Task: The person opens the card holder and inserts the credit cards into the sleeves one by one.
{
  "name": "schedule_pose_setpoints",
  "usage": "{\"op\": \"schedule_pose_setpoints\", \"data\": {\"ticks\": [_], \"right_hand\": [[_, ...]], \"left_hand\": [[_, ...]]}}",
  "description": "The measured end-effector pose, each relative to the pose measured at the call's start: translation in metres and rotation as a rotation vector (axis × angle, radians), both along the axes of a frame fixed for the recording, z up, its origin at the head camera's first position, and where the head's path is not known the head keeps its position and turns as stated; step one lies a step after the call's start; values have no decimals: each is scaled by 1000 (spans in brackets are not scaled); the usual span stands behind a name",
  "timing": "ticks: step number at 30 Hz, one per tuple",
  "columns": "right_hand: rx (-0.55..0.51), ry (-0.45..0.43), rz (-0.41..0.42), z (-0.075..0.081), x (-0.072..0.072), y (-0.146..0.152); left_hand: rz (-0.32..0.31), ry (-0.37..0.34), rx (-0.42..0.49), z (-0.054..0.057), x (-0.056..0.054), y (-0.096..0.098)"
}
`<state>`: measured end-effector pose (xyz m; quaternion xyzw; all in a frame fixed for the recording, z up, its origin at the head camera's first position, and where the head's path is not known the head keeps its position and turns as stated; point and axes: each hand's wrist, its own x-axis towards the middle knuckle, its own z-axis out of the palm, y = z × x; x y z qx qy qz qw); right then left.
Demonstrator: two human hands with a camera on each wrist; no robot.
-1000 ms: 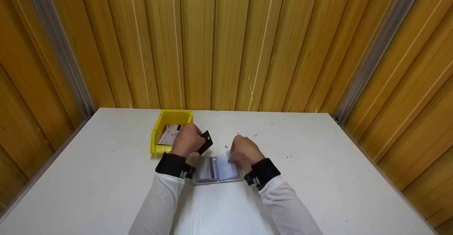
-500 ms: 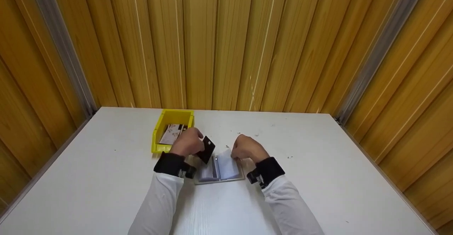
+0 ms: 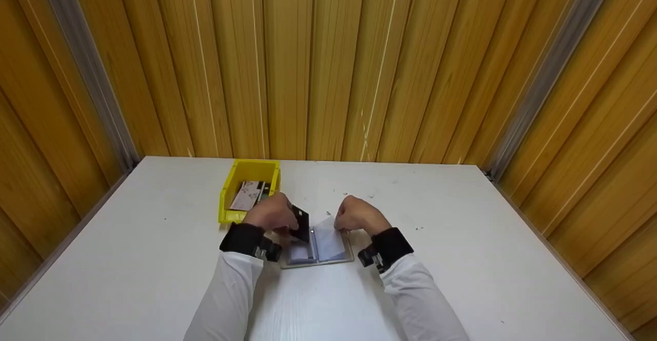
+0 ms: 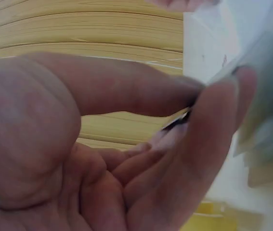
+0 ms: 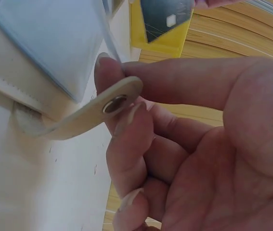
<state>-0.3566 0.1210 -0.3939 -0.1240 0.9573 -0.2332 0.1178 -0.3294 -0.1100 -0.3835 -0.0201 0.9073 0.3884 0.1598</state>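
Note:
My left hand [image 3: 268, 212] pinches a dark bank card [image 3: 302, 226] with a pale chip, held tilted over the left side of an open card holder [image 3: 295, 265]. In the right wrist view the card [image 5: 161, 20] shows its chip side. My right hand [image 3: 361, 214] pinches the edge of a clear plastic sleeve [image 3: 328, 242], raised off the right side of the holder. Against its fingers lies the holder's beige strap [image 5: 78, 119], which has a metal snap. In the left wrist view, fingers and thumb hide most of the card.
A yellow bin [image 3: 224, 205] stands behind my left hand, with a patterned card [image 3: 247, 195] and other cards inside. The white table [image 3: 436, 269] carries a few small specks. Wood-look panels [image 3: 328, 63] rise at the back and sides.
The left hand has brought the dark card down and closer to the holder, over its left side. The right hand has lifted the sleeve's upper corner a little.

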Motion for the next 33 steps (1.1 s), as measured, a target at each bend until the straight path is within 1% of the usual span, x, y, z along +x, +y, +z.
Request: {"op": "schedule_pose_setpoints", "data": {"ticks": [4, 6, 8, 11, 16, 18, 23, 33], "right_hand": [[4, -6, -1, 1, 0, 0], [6, -2, 2, 0, 0, 0], [9, 2, 6, -1, 0, 1], [13, 6, 11, -1, -1, 0], [7, 7, 25, -1, -2, 0], [8, 12, 38, -2, -1, 0], [14, 20, 48, -2, 1, 0], [25, -4, 19, -3, 0, -2]], "left_hand": [[-21, -47, 22, -3, -1, 2], [-33, -63, 37, -5, -3, 2], [-32, -73, 52, -7, -4, 1], [-28, -64, 57, -11, -6, 1], [-26, -41, 24, -18, -9, 1], [-26, -39, 27, -20, -9, 2], [-14, -47, 72, -19, -8, 2], [-32, -58, 50, -21, -8, 10]]}}
